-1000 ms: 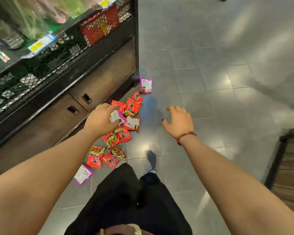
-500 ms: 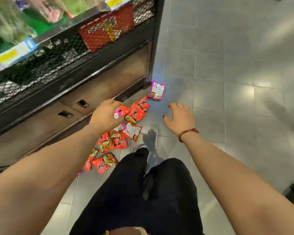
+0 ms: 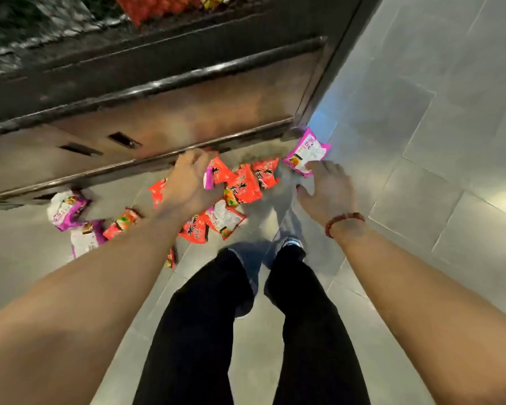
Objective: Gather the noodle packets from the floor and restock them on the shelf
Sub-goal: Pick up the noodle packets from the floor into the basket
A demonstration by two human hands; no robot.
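Several red noodle packets lie scattered on the grey tiled floor in front of the shelf unit's base. My left hand hovers over the pile and grips a pink packet in its curled fingers. Another pink packet lies by the shelf's right corner. My right hand reaches to it with fingers extended, the tips touching its near edge. Two more pink packets sit at the left of the pile. Red packets show behind the wire shelf front at the top.
The wooden base has drawers with dark slot handles. My legs in black trousers and one shoe stand just behind the pile. Grey tiles stretch away to the right of the shelf corner post.
The view has dropped closer to the floor. My right hand moved forward to the pink packet by the corner. My left hand keeps its pink packet and sank toward the red pile.
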